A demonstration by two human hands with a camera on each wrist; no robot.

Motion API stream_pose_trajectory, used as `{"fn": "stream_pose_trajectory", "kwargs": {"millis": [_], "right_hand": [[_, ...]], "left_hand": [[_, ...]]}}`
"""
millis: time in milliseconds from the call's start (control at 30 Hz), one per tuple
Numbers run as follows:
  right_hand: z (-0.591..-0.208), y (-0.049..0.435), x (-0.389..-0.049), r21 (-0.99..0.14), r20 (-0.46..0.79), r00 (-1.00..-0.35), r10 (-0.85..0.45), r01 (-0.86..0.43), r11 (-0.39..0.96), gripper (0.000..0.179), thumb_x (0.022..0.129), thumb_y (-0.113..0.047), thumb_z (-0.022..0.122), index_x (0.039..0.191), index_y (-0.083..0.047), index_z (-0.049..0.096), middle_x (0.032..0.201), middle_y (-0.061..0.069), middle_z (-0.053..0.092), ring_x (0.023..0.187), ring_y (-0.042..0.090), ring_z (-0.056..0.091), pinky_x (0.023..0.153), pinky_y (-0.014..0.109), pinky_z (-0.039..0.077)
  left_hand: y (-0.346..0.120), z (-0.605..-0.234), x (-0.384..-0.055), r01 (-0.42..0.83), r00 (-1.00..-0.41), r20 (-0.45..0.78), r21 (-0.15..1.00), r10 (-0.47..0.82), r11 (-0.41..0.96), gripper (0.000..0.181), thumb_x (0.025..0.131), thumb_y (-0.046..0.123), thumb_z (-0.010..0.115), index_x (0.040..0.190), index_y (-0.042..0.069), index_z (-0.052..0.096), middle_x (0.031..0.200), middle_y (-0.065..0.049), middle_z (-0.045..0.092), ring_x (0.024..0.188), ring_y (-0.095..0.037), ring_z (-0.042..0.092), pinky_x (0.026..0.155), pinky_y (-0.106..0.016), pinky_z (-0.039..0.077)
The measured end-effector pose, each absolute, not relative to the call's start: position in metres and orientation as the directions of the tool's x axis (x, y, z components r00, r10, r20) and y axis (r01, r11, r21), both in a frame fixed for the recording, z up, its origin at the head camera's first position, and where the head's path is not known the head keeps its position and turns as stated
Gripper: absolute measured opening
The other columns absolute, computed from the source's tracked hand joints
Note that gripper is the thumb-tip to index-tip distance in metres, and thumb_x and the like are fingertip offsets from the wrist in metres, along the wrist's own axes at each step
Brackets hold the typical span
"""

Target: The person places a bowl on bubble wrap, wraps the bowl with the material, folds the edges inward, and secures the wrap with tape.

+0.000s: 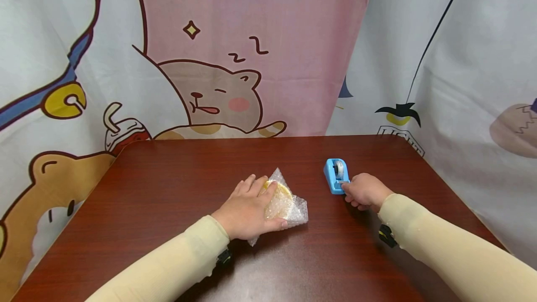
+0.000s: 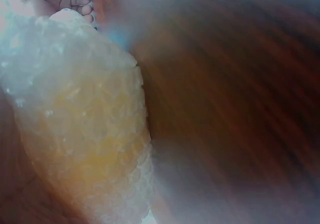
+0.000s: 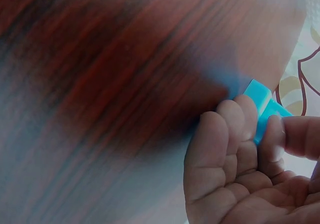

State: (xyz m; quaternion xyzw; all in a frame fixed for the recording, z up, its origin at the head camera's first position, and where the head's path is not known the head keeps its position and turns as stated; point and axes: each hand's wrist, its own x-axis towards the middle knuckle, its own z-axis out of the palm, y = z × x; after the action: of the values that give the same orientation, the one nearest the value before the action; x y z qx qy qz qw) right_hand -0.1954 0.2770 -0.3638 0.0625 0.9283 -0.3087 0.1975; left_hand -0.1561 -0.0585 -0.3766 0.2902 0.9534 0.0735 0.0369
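Note:
A bubble-wrapped bundle (image 1: 282, 203) with something yellow-rimmed inside lies on the table. My left hand (image 1: 247, 209) rests on it with the fingers spread. Clear bubble wrap (image 2: 85, 119) fills much of the left wrist view, yellow showing through. To the right stands a light blue tape dispenser (image 1: 331, 178) with a roll of clear tape (image 1: 339, 168). At the dispenser's near, cutting end, my right hand (image 1: 366, 191) pinches the tape's end between thumb and index finger; the tape between them is too small to make out. Its other fingers are curled in the right wrist view.
The dark reddish-brown wooden table (image 1: 168, 185) reaches back to a cartoon-printed curtain (image 1: 302, 59), which also hangs along both sides. Both forearms come in from the near edge in cream sleeves, with a dark device at each wrist.

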Motion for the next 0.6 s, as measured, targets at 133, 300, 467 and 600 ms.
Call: {"fn": "stream_pose_trajectory", "kwargs": {"millis": [133,300,467,600], "right_hand": [[-0.3627,0.2758,-0.1952,-0.541,-0.399,-0.917,-0.005,0.231,0.809,0.031,0.108,-0.023,0.053,0.102,0.005,0.066,0.086,0.012,0.069,0.076,0.023,0.061,0.069,0.033,0.058],[-0.36,0.2743,-0.1941,-0.533,-0.397,-0.918,-0.009,0.223,0.816,0.031,0.107,-0.022,0.053,0.103,0.006,0.066,0.085,0.012,0.069,0.075,0.023,0.061,0.068,0.033,0.058],[-0.3595,0.2737,-0.1943,-0.523,-0.389,-0.921,-0.011,0.211,0.826,0.031,0.107,-0.022,0.054,0.103,0.006,0.066,0.085,0.012,0.069,0.075,0.022,0.061,0.067,0.032,0.058],[-0.3597,0.2738,-0.1943,-0.518,-0.382,-0.924,-0.013,0.203,0.831,0.031,0.107,-0.022,0.053,0.102,0.006,0.066,0.084,0.012,0.07,0.075,0.022,0.061,0.068,0.033,0.058]], "left_hand": [[-0.0586,-0.377,-0.1563,0.548,-0.829,-0.027,0.158,0.558,0.821,0.102,0.094,0.084,0.044,0.167,0.014,0.031,0.172,-0.016,0.03,0.159,-0.047,0.024,0.129,-0.06,0.023],[-0.0585,-0.3765,-0.1562,0.545,-0.831,-0.034,0.158,0.556,0.824,0.102,0.094,0.084,0.044,0.167,0.015,0.03,0.172,-0.016,0.029,0.159,-0.047,0.023,0.129,-0.059,0.023],[-0.0586,-0.3762,-0.1558,0.543,-0.831,-0.039,0.16,0.554,0.825,0.102,0.094,0.084,0.044,0.168,0.015,0.03,0.173,-0.016,0.028,0.159,-0.047,0.023,0.13,-0.059,0.022],[-0.0587,-0.3764,-0.156,0.543,-0.831,-0.037,0.16,0.555,0.824,0.102,0.094,0.084,0.044,0.168,0.015,0.03,0.173,-0.016,0.028,0.159,-0.046,0.022,0.13,-0.059,0.021]]}}
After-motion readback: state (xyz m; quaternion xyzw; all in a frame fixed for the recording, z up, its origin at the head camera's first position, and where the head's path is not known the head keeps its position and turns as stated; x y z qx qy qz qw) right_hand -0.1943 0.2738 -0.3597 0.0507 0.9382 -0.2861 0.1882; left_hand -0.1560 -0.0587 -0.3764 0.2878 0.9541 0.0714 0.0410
